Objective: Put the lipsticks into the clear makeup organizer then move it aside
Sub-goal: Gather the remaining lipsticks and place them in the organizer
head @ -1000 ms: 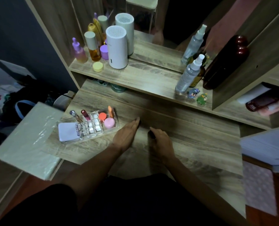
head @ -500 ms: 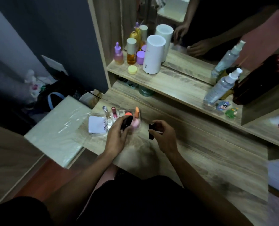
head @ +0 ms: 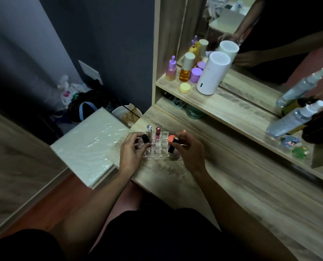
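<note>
The clear makeup organizer [head: 158, 150] stands near the left end of the wooden dressing table [head: 232, 185]. A silver-capped tube [head: 149, 129] and a red lipstick [head: 157, 133] stand upright in its back slots. My left hand [head: 131, 153] grips a black lipstick [head: 146, 139] at the organizer's left side. Over its right side, my right hand [head: 190, 149] holds a second black lipstick [head: 172, 146], tilted. An orange round item [head: 171, 137] sits behind that lipstick.
A raised shelf [head: 232, 108] carries a white cylinder [head: 212, 73], purple and amber bottles [head: 185, 69], a yellow jar [head: 185, 87] and spray bottles [head: 294, 117] before a mirror. A white plastic-wrapped block [head: 89, 146] abuts the table's left end. A bowl [head: 125, 113] sits beside it.
Both hands lifted off the table, each took a black lipstick and carried it left to the organizer. The camera swung left.
</note>
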